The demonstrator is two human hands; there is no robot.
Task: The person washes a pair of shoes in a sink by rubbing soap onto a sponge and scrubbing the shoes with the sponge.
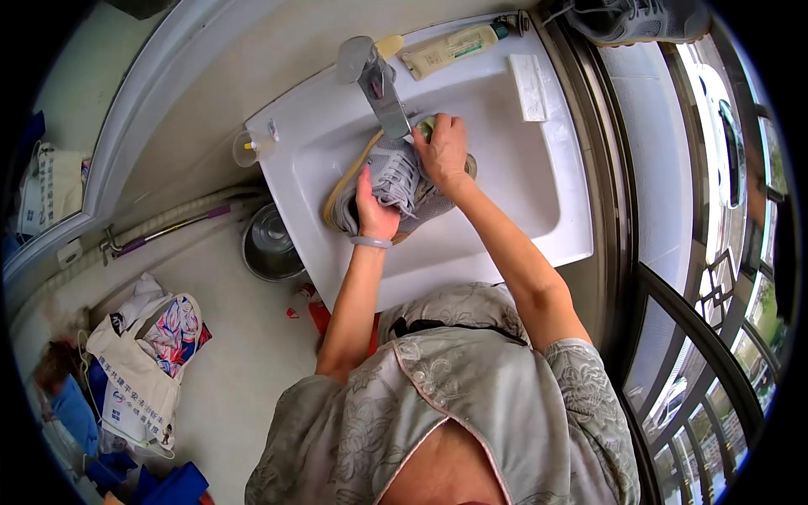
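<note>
A grey lace-up sneaker (391, 168) with a tan sole is tilted on its side in the white sink (522, 240), below the faucet (383, 93). My left hand (376, 210) grips it near the ankle opening, thumb up along its side. Grey mesh and a tan edge of what looks like a second shoe (433, 204) show beneath and to the right. At the toe end, my right hand (443, 151) has its fingers curled round a small green thing (427, 128), mostly hidden, perhaps a sponge or brush.
A tube (450, 52) and a white bar-shaped block (528, 87) lie on the sink rim. Another sneaker (635, 18) rests on the window ledge at upper right. A metal basin (271, 242) stands left of the sink. Cloth bags (139, 370) hang or lie at lower left.
</note>
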